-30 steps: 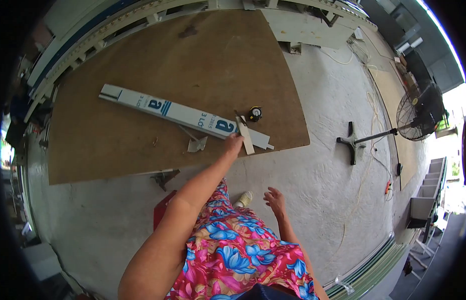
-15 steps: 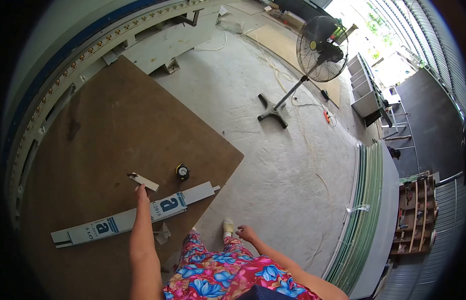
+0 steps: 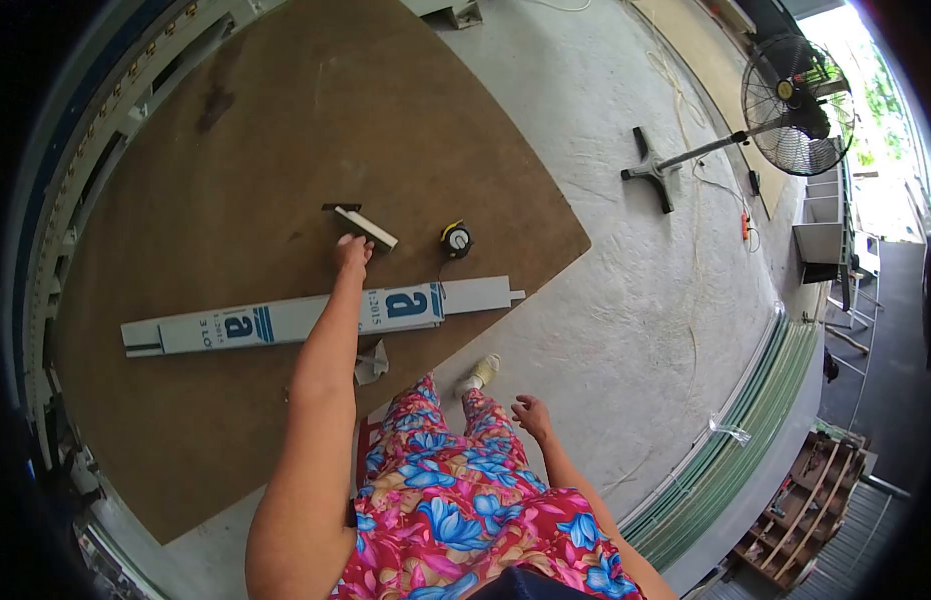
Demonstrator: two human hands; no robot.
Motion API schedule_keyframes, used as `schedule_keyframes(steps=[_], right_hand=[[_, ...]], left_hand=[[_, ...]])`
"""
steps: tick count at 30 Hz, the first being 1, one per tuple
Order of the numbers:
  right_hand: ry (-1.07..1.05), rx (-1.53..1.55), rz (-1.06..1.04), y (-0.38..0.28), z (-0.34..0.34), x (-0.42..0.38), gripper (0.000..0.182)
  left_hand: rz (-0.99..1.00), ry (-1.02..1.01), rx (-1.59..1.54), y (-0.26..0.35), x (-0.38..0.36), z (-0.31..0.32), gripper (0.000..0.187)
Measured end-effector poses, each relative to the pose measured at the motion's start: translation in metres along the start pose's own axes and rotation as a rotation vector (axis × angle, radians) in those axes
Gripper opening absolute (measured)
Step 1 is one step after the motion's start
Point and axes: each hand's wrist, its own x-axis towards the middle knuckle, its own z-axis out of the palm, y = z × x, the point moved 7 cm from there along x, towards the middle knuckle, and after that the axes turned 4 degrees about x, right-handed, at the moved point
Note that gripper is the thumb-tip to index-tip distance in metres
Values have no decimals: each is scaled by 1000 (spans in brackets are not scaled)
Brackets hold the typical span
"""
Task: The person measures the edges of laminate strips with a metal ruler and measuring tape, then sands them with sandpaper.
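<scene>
My left hand (image 3: 353,252) reaches down over the brown board, its fingers closed on the near edge of a short pale strip (image 3: 370,230). A dark flat bar (image 3: 342,207) shows across the strip's far end. To the right of that strip lies a black and yellow tape measure (image 3: 455,239). Under my left forearm runs a long white wrapped panel (image 3: 285,318) with blue lettering. My right hand (image 3: 531,414) hangs by my right leg over the concrete floor, holding nothing, with its fingers loosely bent and apart.
The brown board (image 3: 255,130) spreads before me, its corner at the right. A crumpled scrap (image 3: 371,362) lies near my legs. Beyond the concrete stands a pedestal fan (image 3: 797,105) with a cable. Stacked green-edged sheets (image 3: 725,430) and a wooden shelf rack (image 3: 800,510) are at the right.
My view has tilted down and turned, so the board and panel sit higher and further right. The pale strip has turned slightly with my left hand at it, and the dark bar shows more.
</scene>
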Motion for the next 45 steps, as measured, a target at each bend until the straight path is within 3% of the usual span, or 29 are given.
schedule_keyframes(steps=[2, 6, 8, 10, 11, 13, 14, 15, 17, 21, 23, 26, 29, 30, 33, 34, 37, 38, 41, 44, 45], right_hand=[[-17, 3, 8, 12, -3, 2, 44], [-99, -17, 13, 28, -2, -5, 46], [-233, -187, 15, 32, 2, -9, 49], [-334, -664, 6, -14, -2, -47, 47], [-377, -906, -16, -23, -4, -56, 48], [-318, -817, -142, 13, 2, -60, 50], [-318, -778, -209, 26, 6, -61, 47], [-315, -735, -275, 34, 7, -62, 43], [-495, -598, -246, 42, 6, -63, 36], [-880, -374, -216, 35, 1, -105, 29], [-921, -331, -165, 23, 6, -114, 27], [-990, -456, -269, 16, 46, -100, 33], [-1018, -416, -301, -3, 113, -70, 29], [-931, -512, -355, 11, 148, -47, 31], [-753, -790, -398, 19, 230, -38, 38], [-735, -779, -456, 33, 265, -25, 42], [-674, -821, -520, 78, 364, -23, 54], [-638, -842, -524, 86, 385, -26, 58], [-171, -879, -791, 112, 416, -43, 32], [-719, -980, -418, 145, 438, -28, 43], [-830, -1034, -384, 145, 437, -25, 46]], left_hand=[[88, 4, 2, 9, -13, -1, 44], [314, -418, 303, 43, -140, 15, 31], [138, -760, 548, 6, -215, 17, 29], [123, -1004, 840, -71, -255, 1, 32], [166, -1033, 1143, -112, -268, -16, 38], [128, -999, 1750, -175, -309, -55, 58], [255, -875, 1960, -176, -335, -58, 59], [311, -821, 1901, -218, -335, -81, 48], [206, -887, 1625, -218, -348, -84, 35], [59, -1160, 1587, -209, -376, -107, 25], [-71, -1311, 1518, -195, -396, -116, 23], [-159, -1266, 1641, -192, -389, -137, 25], [-99, -1049, 1632, -229, -319, -166, 26], [-193, -849, 1773, -229, -296, -166, 29], [278, -552, 1985, -248, -267, -173, 47], [264, -596, 1916, -270, -248, -181, 76], [-3, -410, 1940, -278, -228, -192, 88], [-36, -431, 1912, -277, -224, -193, 98], [59, -252, 1988, -295, -207, -206, 96], [-36, -224, 1886, -300, -191, -208, 76], [-66, -215, 1855, -302, -188, -209, 71]])
